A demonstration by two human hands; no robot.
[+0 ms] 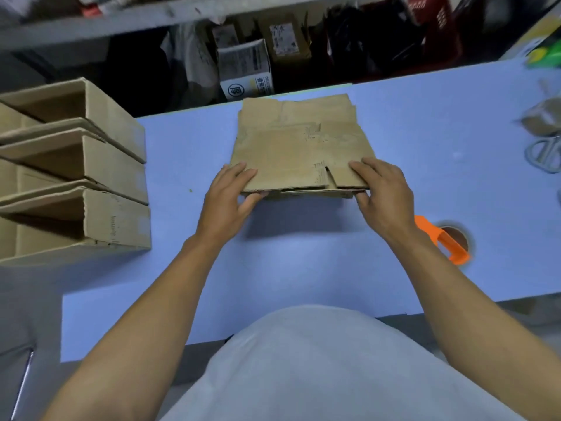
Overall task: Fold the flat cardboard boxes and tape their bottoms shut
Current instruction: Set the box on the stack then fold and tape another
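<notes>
The left hand (229, 198) grips the near left corner of the top flat cardboard box (299, 147), fingers on top and thumb curled under its edge; the right hand (383, 194) holds the near right corner the same way, so the near edge is lifted off the stack of flat boxes (315, 194) beneath (how many sheets lie in that stack I cannot tell). The stack sits at the centre of one blue table (303, 256), toward twelve o'clock from the person.

At nine o'clock stand three folded boxes (100, 177) in a row, touching side by side, their open mouths facing left; faint writing runs down the nearest one's wall, too blurred to read. At four o'clock lies one orange tape dispenser (446, 243), partly behind the right wrist, over a round hole in the tabletop. At two to three o'clock, near the table's edge, sit one brown tape roll (543, 117) and one grey metal piece (543, 154), both blurred.

Beyond the table at twelve o'clock, under a shelf, one white carton (246, 71) carries a barcode label and printed characters, not legible.
</notes>
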